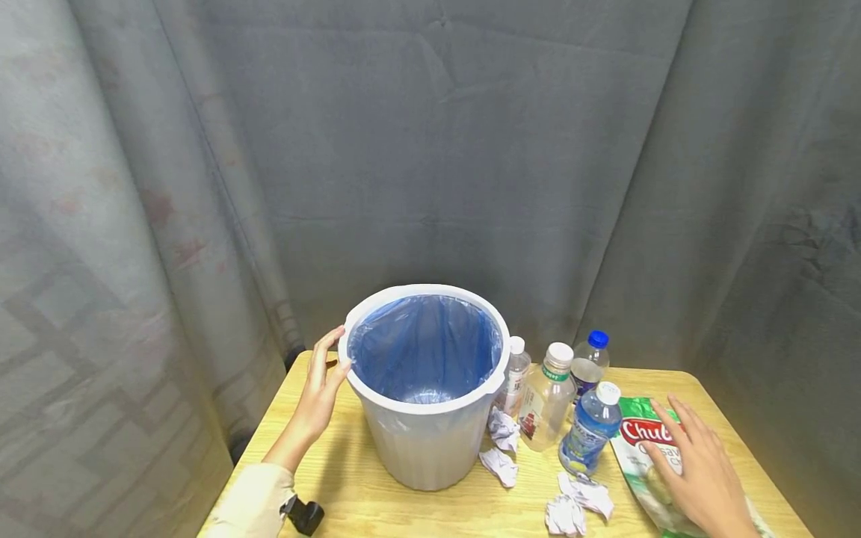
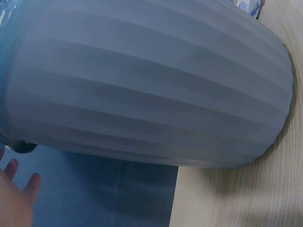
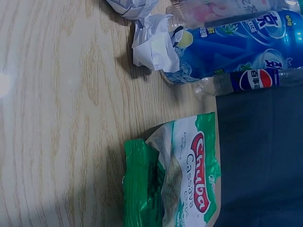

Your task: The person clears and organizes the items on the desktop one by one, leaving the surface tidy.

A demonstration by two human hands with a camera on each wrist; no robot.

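I see the white bin (image 1: 430,441) standing upright on the desk (image 1: 350,486), left of centre, lined with a blue bag (image 1: 424,347). My left hand (image 1: 319,388) rests against the bin's left rim with fingers straight and relaxed; it grips nothing. In the left wrist view the ribbed bin wall (image 2: 151,85) fills most of the picture, and only the fingertips (image 2: 14,182) show at the lower left.

My right hand (image 1: 699,467) lies flat, fingers spread, on a green snack pouch (image 1: 646,448) at the near right of the desk; no finger curls round it. The right wrist view shows the pouch (image 3: 180,179) lying flat on the wood.

Just right of the bin stand four bottles: a small clear one (image 1: 515,373) touching the bin, a larger clear one with a white cap (image 1: 548,396), a blue-capped one (image 1: 590,362) farther back, and a blue-labelled one (image 1: 592,430) nearer, just beside the pouch.

Crumpled paper balls (image 1: 501,448) lie at the bin's near right foot, with more (image 1: 578,504) near the desk's front edge. A grey curtain (image 1: 437,149) hangs behind.
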